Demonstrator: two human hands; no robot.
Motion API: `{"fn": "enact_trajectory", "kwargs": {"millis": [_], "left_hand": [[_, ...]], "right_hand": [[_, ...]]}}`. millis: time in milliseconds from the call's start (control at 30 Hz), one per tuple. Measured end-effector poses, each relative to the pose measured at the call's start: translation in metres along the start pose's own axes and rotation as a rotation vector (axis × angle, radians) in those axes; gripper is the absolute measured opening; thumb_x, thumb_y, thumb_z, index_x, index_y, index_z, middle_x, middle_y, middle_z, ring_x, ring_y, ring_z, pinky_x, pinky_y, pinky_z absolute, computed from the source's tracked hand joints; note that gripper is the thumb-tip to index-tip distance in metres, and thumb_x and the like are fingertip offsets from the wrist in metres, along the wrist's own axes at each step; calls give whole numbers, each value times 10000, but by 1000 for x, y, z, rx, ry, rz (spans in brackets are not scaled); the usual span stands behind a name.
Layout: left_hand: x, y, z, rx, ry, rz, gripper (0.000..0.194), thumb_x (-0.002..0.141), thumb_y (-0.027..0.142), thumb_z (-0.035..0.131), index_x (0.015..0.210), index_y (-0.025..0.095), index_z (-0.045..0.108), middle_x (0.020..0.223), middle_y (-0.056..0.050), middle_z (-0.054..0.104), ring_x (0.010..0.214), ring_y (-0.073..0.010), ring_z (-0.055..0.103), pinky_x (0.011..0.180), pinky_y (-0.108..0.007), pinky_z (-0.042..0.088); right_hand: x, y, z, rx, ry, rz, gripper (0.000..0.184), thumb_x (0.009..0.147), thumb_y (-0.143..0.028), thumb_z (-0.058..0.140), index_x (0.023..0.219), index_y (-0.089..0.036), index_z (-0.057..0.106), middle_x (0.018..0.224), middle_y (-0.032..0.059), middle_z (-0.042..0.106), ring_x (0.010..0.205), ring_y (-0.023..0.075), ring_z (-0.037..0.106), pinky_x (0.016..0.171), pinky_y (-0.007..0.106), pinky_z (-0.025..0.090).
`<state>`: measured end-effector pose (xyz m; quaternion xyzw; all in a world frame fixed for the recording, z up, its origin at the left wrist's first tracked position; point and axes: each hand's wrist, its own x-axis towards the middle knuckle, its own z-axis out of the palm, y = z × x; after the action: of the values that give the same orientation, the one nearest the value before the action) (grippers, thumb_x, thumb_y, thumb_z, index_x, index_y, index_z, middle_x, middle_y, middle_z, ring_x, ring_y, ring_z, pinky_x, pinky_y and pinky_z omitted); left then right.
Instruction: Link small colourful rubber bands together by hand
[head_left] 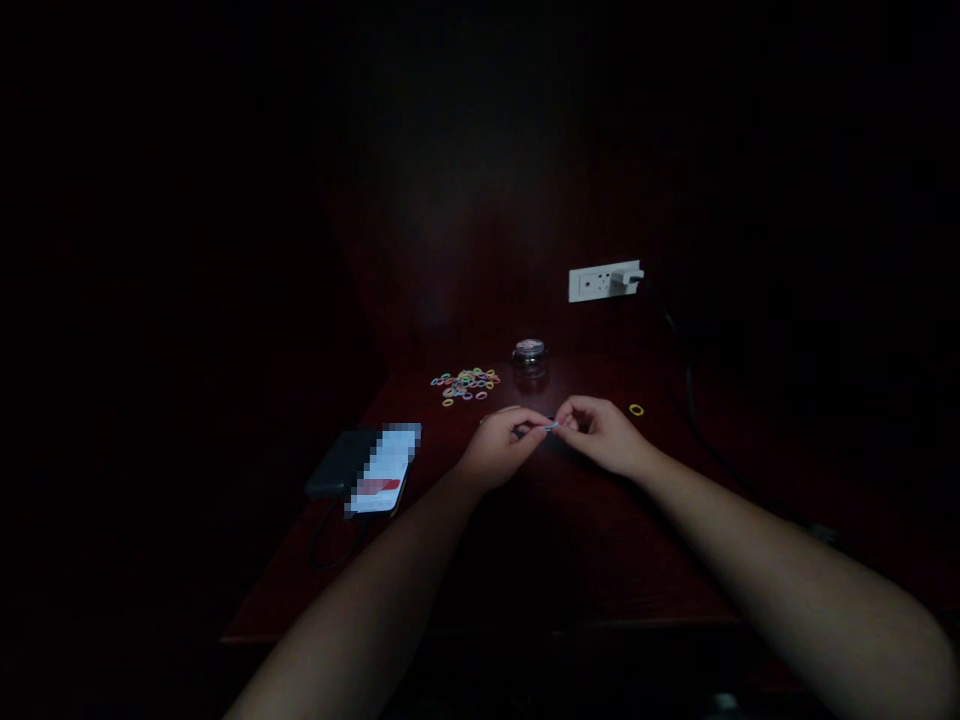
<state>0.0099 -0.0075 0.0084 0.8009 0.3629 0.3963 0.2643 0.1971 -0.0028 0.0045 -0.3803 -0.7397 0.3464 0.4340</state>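
Note:
My left hand (504, 445) and my right hand (604, 432) meet above the middle of the dark red table (555, 570). Both are closed, thumb against fingers, pinching a small pale-blue hair tie (551, 427) between them. Fingers cover part of it. A loose pile of multicoloured hair ties (466, 380) lies beyond my left hand. One yellow hair tie (637, 410) rests by itself to the right of my right hand. Behind my hands stands a small clear jar (530, 358) with a lid on.
On the left of the table lie a phone (384, 470) with a lit screen and a dark flat box-like device (337, 462), with a cable by them. A white wall socket (600, 282) holds a plug, and its black cord (688, 375) runs down at the right.

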Motion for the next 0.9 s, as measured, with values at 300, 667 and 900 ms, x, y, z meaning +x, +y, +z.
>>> {"fn": "enact_trajectory", "kwargs": {"millis": [300,667,900], "left_hand": [[1,-7,5,-125,23,-78,229,813,294,560,949,146,669,847,-63,664,706,-125,587,600,-207,457],[2,-8,7,-192,66,-114,190,768,251,602,891,120,662,793,-66,676,690,-124,615,610,-212,480],[0,-5,6,-150,91,-94,208,791,277,573,917,128,648,774,-48,656,651,-96,575,553,-179,433]], "right_hand": [[1,1,0,127,12,24,243,702,-358,672,717,-134,580,523,-49,447,473,67,372,466,210,275],[-1,-4,5,294,-114,126,216,654,-317,707,713,-131,615,506,-33,528,456,71,449,458,205,319],[1,-1,3,237,-35,117,194,662,-303,672,695,-139,573,494,-48,500,444,60,420,447,196,295]]}}
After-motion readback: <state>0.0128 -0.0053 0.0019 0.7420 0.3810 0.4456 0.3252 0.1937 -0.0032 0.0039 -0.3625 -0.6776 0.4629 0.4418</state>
